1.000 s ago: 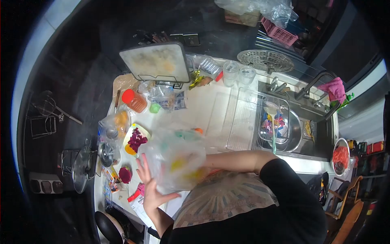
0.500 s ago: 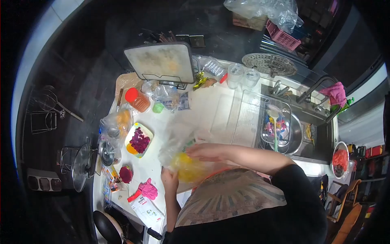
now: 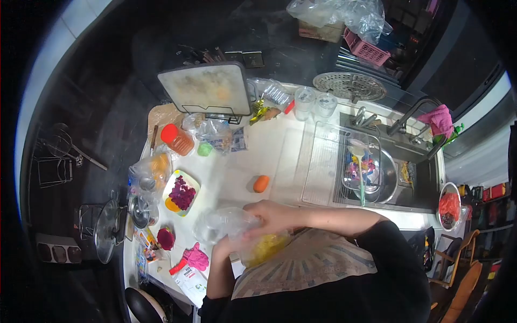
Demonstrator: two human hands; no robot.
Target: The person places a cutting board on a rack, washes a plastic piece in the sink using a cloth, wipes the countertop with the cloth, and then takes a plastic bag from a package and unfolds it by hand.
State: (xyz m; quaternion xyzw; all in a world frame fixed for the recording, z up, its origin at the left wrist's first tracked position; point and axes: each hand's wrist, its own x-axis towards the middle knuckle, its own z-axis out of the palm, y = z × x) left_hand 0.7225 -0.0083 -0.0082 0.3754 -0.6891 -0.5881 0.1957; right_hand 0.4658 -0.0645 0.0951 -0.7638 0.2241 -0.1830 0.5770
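Gripping plastic bag (image 3: 225, 222) in curled right hand (image 3: 276, 216), body-side of orange piece (image 3: 261, 184); touching with left hand (image 3: 222, 248), unclear how closed. Best to support yellow contents (image 3: 269, 248) underneath.

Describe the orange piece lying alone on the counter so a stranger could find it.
On the white counter, look between the plate of purple chunks and the sink. It's the stubby orange piece, alone, unlike the yellower one on that plate.
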